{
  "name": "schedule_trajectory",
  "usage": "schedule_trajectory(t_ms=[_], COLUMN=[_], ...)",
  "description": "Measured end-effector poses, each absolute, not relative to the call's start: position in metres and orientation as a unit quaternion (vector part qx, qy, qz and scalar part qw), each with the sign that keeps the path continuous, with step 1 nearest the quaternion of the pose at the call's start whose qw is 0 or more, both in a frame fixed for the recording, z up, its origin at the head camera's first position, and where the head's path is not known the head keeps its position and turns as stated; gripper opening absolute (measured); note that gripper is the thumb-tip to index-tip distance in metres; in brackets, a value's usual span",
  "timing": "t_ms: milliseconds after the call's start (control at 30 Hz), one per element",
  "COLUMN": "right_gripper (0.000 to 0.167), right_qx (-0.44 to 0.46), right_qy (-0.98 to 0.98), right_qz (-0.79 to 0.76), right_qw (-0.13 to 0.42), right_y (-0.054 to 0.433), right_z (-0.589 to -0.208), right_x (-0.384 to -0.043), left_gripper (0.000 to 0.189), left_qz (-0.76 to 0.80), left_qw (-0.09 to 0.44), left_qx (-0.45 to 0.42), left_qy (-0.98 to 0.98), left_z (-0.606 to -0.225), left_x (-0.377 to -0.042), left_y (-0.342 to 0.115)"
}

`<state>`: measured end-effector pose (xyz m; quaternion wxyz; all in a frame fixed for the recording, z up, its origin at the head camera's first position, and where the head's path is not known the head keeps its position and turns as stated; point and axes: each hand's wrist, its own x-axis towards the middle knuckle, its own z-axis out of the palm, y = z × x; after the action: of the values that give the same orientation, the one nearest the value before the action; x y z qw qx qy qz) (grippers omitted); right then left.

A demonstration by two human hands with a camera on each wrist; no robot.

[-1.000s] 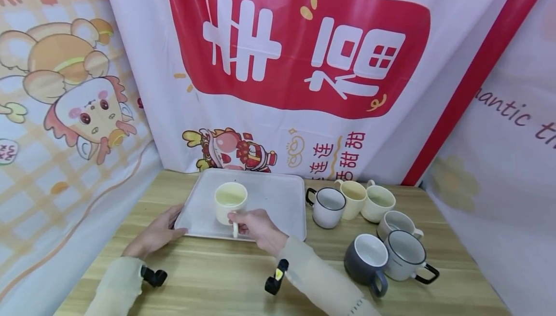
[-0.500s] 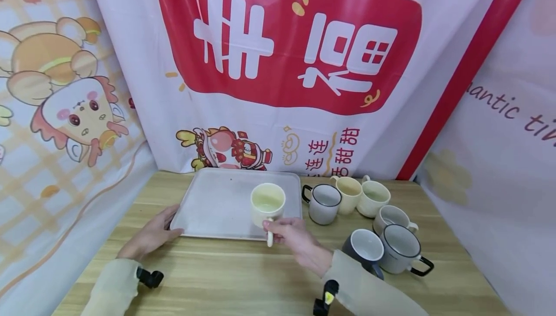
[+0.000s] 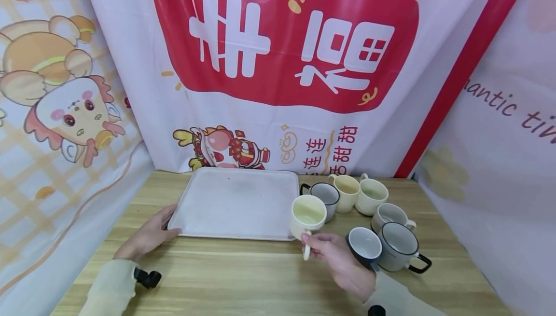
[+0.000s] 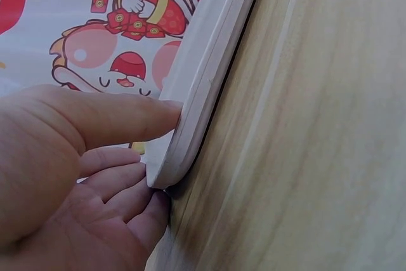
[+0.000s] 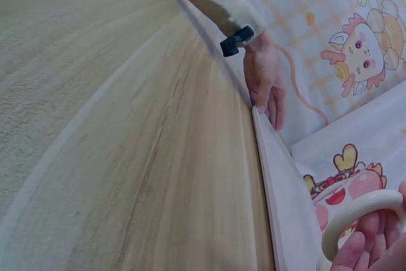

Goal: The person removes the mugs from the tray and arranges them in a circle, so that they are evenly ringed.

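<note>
By its handle, my right hand (image 3: 340, 260) pinches a pale yellow mug (image 3: 297, 226), upright at the tray's right front corner in the head view. Whether its base touches anything is unclear. In the right wrist view only the curved mug handle (image 5: 356, 211) shows, with fingers through it. My left hand (image 3: 149, 233) touches the front left corner of the light grey tray (image 3: 239, 205). Up close in the left wrist view, its thumb (image 4: 136, 117) lies straight against the tray rim (image 4: 200, 93), and the other fingers extend beside the corner.
Right of the tray stand a white mug with black rim (image 3: 326, 194), a yellow mug (image 3: 346, 193), a cream mug (image 3: 371, 196), a grey-white mug (image 3: 392, 217), a black-handled mug (image 3: 398, 246) and a dark grey mug (image 3: 365, 248). Printed cloths (image 3: 278, 65) hang behind the wooden table (image 3: 243, 277).
My right hand has carried the pale yellow mug rightward, from over the tray to its right edge beside the other mugs. My left hand stays at the tray corner. The head view shifted slightly.
</note>
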<state>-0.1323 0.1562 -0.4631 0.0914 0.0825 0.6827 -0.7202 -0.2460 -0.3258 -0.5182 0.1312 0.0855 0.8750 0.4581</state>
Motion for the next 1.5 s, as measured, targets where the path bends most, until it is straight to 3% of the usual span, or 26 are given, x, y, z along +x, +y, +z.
schedule_trajectory(t_ms=[200,400,1500], right_gripper=[0.02,0.014,0.014], right_qx=[0.124,0.156,0.21], right_qy=[0.685,0.684,0.668], right_qz=[-0.714,-0.71,-0.714], right_qw=[0.078,0.06,-0.012], right_y=[0.169,0.173,0.166], right_z=[-0.472,-0.482,-0.507], right_x=[-0.124,-0.118,-0.108], left_gripper=[0.09,0.09,0.088], left_qz=[0.459,0.458,0.461], left_qw=[0.13,0.133,0.13], left_qx=[0.083,0.082,0.085], left_qy=[0.875,0.875,0.874], left_z=[-0.516,-0.517,-0.519], left_x=[-0.246,-0.246,-0.246], left_y=[-0.325,-0.323,-0.325])
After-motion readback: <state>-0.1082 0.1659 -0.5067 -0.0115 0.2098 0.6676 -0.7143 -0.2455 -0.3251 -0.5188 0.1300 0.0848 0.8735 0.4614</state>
